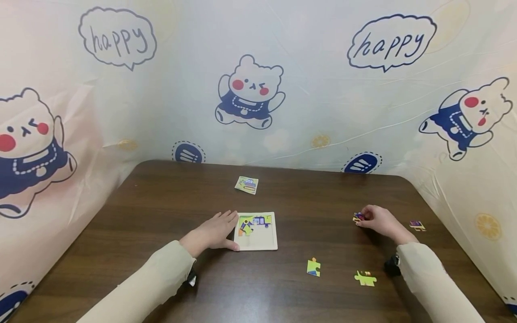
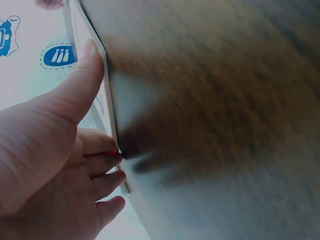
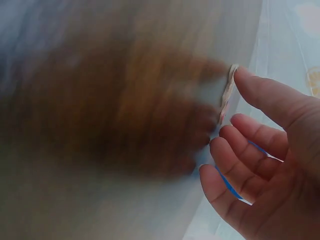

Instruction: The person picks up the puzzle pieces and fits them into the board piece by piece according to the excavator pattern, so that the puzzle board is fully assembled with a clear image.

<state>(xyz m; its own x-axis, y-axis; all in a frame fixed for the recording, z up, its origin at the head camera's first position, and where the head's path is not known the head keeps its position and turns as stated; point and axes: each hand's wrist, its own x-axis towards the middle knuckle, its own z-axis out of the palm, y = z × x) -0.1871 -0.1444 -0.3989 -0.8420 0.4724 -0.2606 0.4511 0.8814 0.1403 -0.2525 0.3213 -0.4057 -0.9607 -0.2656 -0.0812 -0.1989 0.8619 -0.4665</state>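
A white puzzle tray lies on the table, with several joined pieces showing a vehicle picture along its upper part. My left hand lies along the tray's left side, fingers fairly straight. In the left wrist view, the thumb rests on the tray's border and the fingertips meet its edge. Over to the right, my right hand pinches a dark multicoloured puzzle piece between thumb and fingers. That piece appears edge-on in the right wrist view, low over the table.
A small picture card lies behind the tray. Loose pieces lie around: a green one with blue, a lime green one and a purple one beyond my right hand. A printed cloth hangs behind the brown table.
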